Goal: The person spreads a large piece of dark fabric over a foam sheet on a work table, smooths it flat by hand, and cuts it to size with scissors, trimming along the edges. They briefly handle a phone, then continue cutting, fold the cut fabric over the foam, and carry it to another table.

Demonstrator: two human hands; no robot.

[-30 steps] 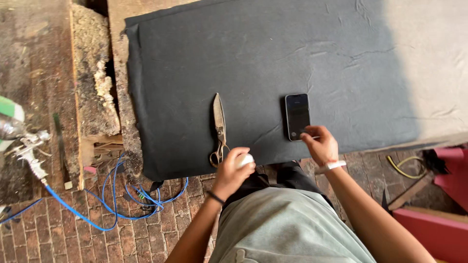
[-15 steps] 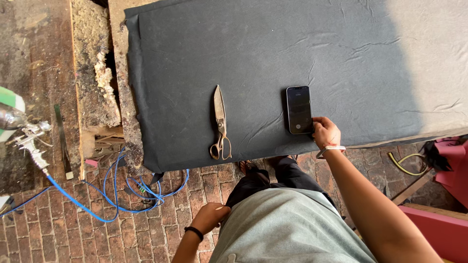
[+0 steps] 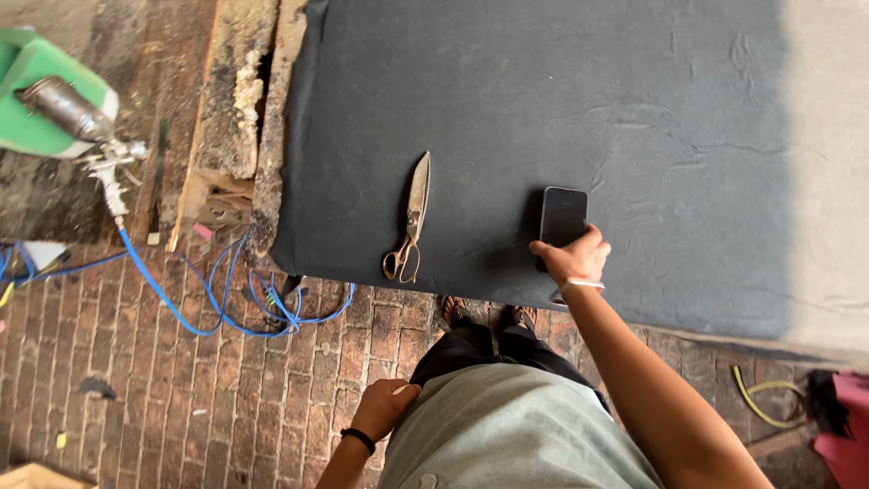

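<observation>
**Phone held near the worktop's front edge**

Far to the left of both hands, a spray gun (image 3: 104, 167) is lying with its blue hose (image 3: 172, 299) trailing in loops over the brick floor (image 3: 181, 407). The left hand (image 3: 385, 406) is hanging loosely curled at the hip, holding nothing. Between the hands, scissors (image 3: 412, 222) are resting on the dark fabric (image 3: 561, 100) covering the worktop. The right hand (image 3: 572, 258) is gripping the lower end of a phone (image 3: 563, 215), fingers wrapped around it. A loose grip could be letting the phone slide off the near edge; the hose loops could be catching a foot.
</observation>
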